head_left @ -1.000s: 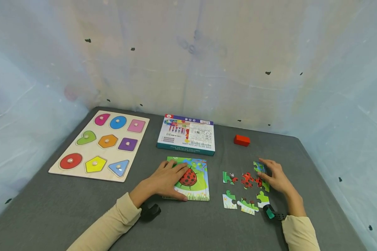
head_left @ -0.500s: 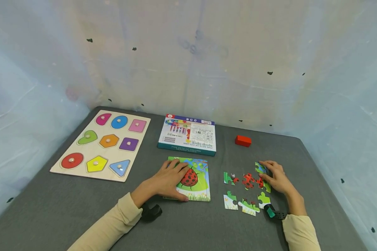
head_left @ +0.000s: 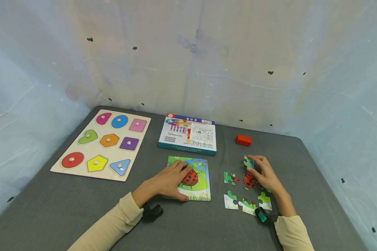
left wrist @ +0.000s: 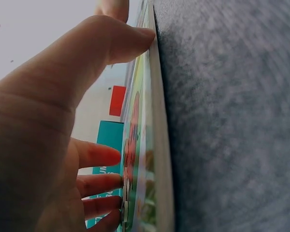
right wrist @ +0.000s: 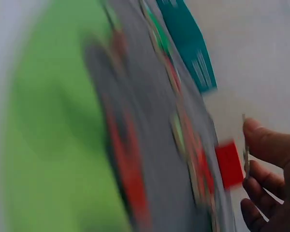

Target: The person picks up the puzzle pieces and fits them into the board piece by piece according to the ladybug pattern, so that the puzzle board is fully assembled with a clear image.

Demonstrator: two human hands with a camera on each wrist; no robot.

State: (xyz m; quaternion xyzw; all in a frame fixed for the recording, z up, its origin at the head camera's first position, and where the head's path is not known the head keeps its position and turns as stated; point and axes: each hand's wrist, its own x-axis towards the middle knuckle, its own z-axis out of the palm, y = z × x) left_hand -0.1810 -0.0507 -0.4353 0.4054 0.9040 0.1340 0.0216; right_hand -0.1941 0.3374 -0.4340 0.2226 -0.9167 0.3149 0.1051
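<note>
My left hand (head_left: 169, 182) rests on a ladybug picture board (head_left: 200, 188), fingers spread over its left part. In the left wrist view the thumb (left wrist: 135, 42) touches the board's near edge. Between thumb and fingers, my right hand (head_left: 266, 175) pinches a blue-green puzzle piece (head_left: 248, 161), seen edge-on in the right wrist view. Below it lies a red spotted puzzle piece (head_left: 248, 181), and another beside it is partly covered by the hand. A piece with the ladybug's head (head_left: 228, 178) lies to the left. Grass pieces (head_left: 230, 201) form a loose row nearer the person.
A red block (head_left: 243, 141) stands behind the right hand. Behind the picture board lies a flat teal-edged box (head_left: 186, 134). A wooden shape board (head_left: 91, 148) with knobbed pieces is at the left. Plastic sheeting rises behind the grey table (head_left: 188, 226).
My right hand has lifted the blue-green puzzle piece from the right side and carried it left, above the red spotted piece. The left hand stays on the picture board.
</note>
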